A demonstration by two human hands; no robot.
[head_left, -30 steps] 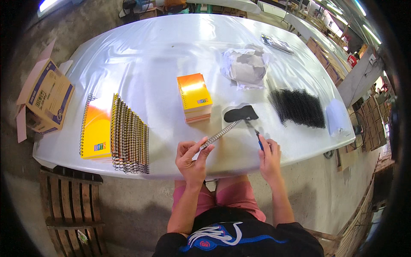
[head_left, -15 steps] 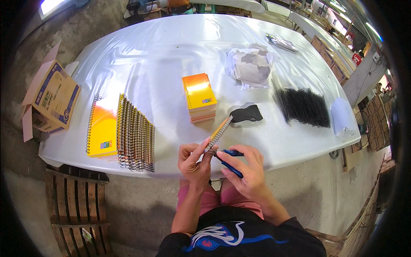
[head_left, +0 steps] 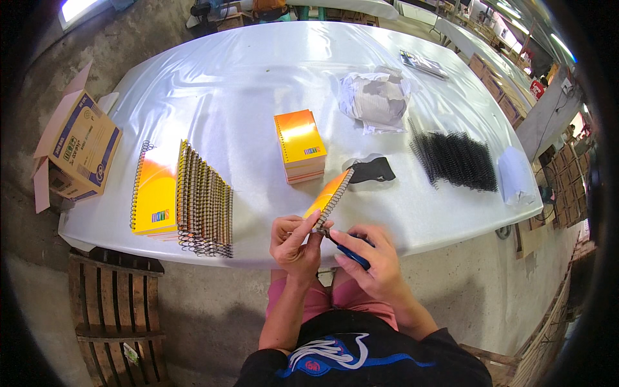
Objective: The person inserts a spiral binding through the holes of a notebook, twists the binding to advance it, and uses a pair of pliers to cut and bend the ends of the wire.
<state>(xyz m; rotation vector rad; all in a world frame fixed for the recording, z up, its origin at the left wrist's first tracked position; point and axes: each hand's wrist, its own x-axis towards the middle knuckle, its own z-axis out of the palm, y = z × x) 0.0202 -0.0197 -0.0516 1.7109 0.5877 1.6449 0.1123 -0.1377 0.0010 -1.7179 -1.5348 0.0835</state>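
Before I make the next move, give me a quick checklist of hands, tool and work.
1. Left hand gripping the notebook: ok.
2. Right hand holding the blue pliers: ok.
3. Pliers' tip at the near end of the notebook's coil: ok.
4. Wire end bent or cut: cannot tell, too small.
5. Notebook's far end clear of the black cloth: cannot tell, they meet in this view.
6. Loose coils away from both hands: ok, piled at the table's right.
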